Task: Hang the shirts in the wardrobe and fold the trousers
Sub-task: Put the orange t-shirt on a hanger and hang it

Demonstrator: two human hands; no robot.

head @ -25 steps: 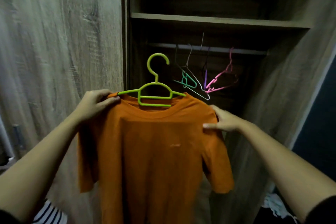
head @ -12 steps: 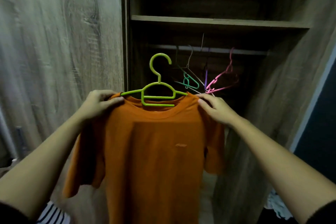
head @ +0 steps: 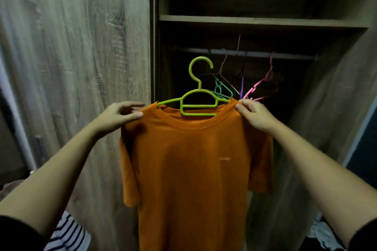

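An orange T-shirt (head: 193,165) hangs on a lime-green plastic hanger (head: 199,96), held up in front of the open wardrobe. My left hand (head: 120,115) pinches the shirt's left shoulder between thumb and fingers. My right hand (head: 255,114) grips the right shoulder close to the collar. The hanger's hook points up, below and in front of the wardrobe rail (head: 244,54), not touching it.
Several empty hangers, teal (head: 222,91), purple and pink (head: 263,83), hang on the rail. A shelf (head: 261,21) runs above it. A wooden door panel (head: 77,47) stands at left. Striped cloth (head: 69,234) lies at lower left and pale cloth (head: 324,232) at lower right.
My right hand moved up from the sleeve to the shoulder near the collar. The shirt and hanger shifted slightly right, closer to the wardrobe opening, and the sleeves now hang straighter.
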